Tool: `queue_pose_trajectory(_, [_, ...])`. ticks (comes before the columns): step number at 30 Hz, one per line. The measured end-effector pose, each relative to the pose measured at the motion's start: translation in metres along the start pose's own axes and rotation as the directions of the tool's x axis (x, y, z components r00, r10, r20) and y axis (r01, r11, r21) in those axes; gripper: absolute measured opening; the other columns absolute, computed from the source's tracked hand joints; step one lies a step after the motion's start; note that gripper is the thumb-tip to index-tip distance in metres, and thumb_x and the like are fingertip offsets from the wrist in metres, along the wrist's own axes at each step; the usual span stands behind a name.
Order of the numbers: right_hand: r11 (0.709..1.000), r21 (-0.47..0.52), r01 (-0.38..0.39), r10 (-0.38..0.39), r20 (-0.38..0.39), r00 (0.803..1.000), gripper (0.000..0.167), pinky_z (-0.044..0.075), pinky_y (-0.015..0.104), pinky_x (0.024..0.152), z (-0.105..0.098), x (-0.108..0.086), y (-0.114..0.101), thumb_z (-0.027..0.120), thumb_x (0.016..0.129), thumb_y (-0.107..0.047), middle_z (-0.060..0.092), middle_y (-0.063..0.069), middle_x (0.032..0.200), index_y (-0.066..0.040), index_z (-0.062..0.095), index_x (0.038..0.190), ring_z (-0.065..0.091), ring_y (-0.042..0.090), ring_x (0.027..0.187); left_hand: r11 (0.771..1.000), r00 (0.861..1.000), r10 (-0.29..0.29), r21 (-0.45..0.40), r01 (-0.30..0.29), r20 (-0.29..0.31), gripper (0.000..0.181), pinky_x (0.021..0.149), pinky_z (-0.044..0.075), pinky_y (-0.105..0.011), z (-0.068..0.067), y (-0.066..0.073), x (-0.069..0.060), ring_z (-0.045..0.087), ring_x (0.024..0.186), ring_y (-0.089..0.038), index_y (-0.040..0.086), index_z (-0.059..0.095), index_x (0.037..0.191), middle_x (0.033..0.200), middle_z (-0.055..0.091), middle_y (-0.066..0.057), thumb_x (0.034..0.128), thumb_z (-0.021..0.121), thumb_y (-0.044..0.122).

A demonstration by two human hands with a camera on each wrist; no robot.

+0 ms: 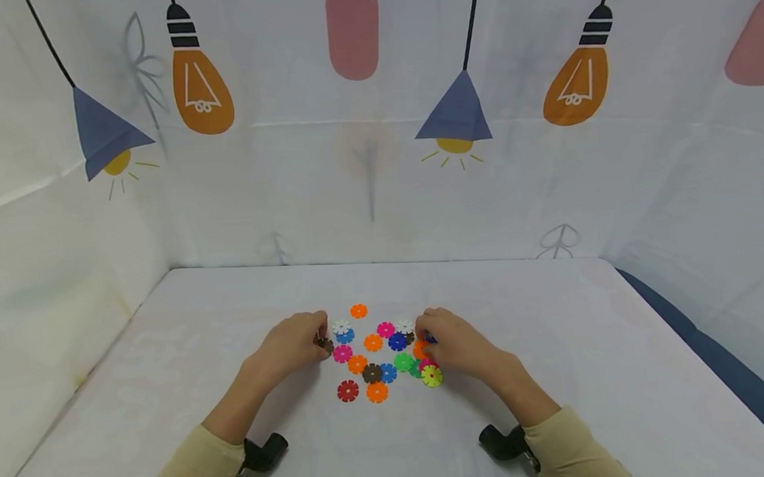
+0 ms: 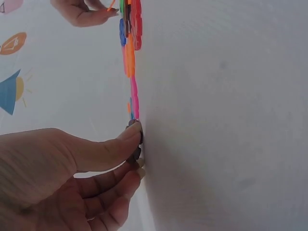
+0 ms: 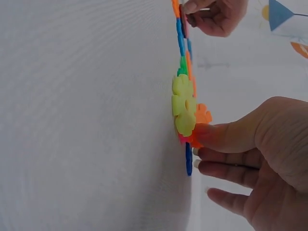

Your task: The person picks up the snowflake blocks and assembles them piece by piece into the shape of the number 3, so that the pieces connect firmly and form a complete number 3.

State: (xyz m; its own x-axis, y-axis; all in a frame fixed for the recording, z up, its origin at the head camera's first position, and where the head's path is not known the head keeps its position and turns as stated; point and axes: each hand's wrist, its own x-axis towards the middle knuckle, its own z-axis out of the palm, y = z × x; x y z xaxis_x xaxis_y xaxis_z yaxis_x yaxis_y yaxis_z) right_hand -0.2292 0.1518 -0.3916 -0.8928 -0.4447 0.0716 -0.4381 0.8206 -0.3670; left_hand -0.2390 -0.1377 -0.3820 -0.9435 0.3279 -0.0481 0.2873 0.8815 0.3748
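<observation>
Notched plastic snowflake discs in several colours lie loosely grouped on the table (image 1: 534, 316). At the group's left edge my left hand (image 1: 291, 342) pinches a dark brown snowflake disc (image 2: 134, 153) between thumb and fingers, close to the table. On the right side, my right hand (image 1: 461, 342) has its thumb on an orange snowflake disc (image 3: 203, 113), which is tilted and partly hidden by the thumb. Beside that disc are a yellow-green disc (image 1: 431, 375) and a dark blue disc (image 3: 188, 159). A pink disc (image 1: 343, 353) lies just right of the left hand.
A red disc (image 1: 348, 391) and an orange disc (image 1: 377, 392) lie nearest me; another orange disc (image 1: 358, 311) lies farthest away. Black wrist devices (image 1: 265, 453) sit below both wrists. A printed white curtain (image 1: 366, 195) stands behind the table.
</observation>
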Motion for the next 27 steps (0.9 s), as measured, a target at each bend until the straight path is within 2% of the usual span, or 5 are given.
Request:
queue_pose_trajectory(6, [0.999, 0.043, 0.005, -0.005, 0.001, 1.000, 0.014, 0.053, 0.029, 0.076, -0.002, -0.002, 0.001, 0.071, 0.087, -0.003, 0.060, -0.005, 0.081, -0.014, 0.061, 0.087, 0.053, 0.012, 0.078, 1.000, 1.000, -0.003, -0.030, 0.003, 0.004, 0.022, 0.064, 0.047, -0.028, -0.001, 0.000, 0.000, 0.052, 0.072, -0.016, 0.011, 0.060, 0.096, 0.080, 0.060, 0.000, 0.0837, 0.078, 0.014])
queue_pose_trajectory(12, [0.995, 0.093, 0.041, -0.043, 0.023, 0.999, 0.014, 0.050, 0.022, 0.068, -0.006, 0.000, 0.006, 0.069, 0.087, 0.001, 0.060, -0.004, 0.078, -0.011, 0.062, 0.086, 0.053, 0.012, 0.074, 0.993, 1.000, -0.014, -0.114, 0.015, 0.008, 0.016, 0.062, 0.046, -0.027, -0.002, -0.002, -0.001, 0.052, 0.069, -0.017, 0.011, 0.059, 0.094, 0.078, 0.061, -0.001, 0.0869, 0.074, 0.010])
queue_pose_trajectory(18, [0.992, 0.126, 0.031, -0.032, 0.010, 0.999, 0.013, 0.053, 0.023, 0.070, -0.010, 0.001, 0.007, 0.070, 0.087, 0.001, 0.065, -0.003, 0.081, -0.011, 0.067, 0.090, 0.055, 0.012, 0.076, 0.983, 1.000, 0.017, -0.183, -0.013, 0.019, 0.010, 0.060, 0.046, -0.027, -0.005, -0.005, 0.001, 0.052, 0.066, -0.016, 0.011, 0.060, 0.091, 0.076, 0.060, -0.002, 0.0897, 0.070, 0.008])
queue_pose_trajectory(22, [0.991, 0.131, 0.011, -0.007, -0.031, 1.000, 0.013, 0.056, 0.027, 0.077, -0.012, -0.001, 0.007, 0.070, 0.088, -0.002, 0.070, -0.001, 0.089, -0.012, 0.072, 0.095, 0.058, 0.012, 0.081, 0.959, 0.999, 0.027, -0.282, -0.015, 0.040, 0.008, 0.060, 0.048, -0.027, -0.005, -0.006, 0.004, 0.055, 0.065, -0.016, 0.010, 0.062, 0.090, 0.076, 0.062, -0.003, 0.0912, 0.069, 0.011])
queue_pose_trajectory(27, [0.987, 0.156, 0.027, -0.016, -0.076, 0.997, 0.012, 0.058, 0.030, 0.080, -0.016, -0.002, 0.005, 0.069, 0.089, -0.002, 0.072, -0.001, 0.091, -0.012, 0.073, 0.092, 0.061, 0.012, 0.083, 0.921, 0.998, 0.040, -0.390, -0.015, 0.056, 0.008, 0.064, 0.053, -0.027, -0.008, -0.004, 0.003, 0.061, 0.068, -0.016, 0.008, 0.065, 0.093, 0.077, 0.066, -0.004, 0.0924, 0.069, 0.014])
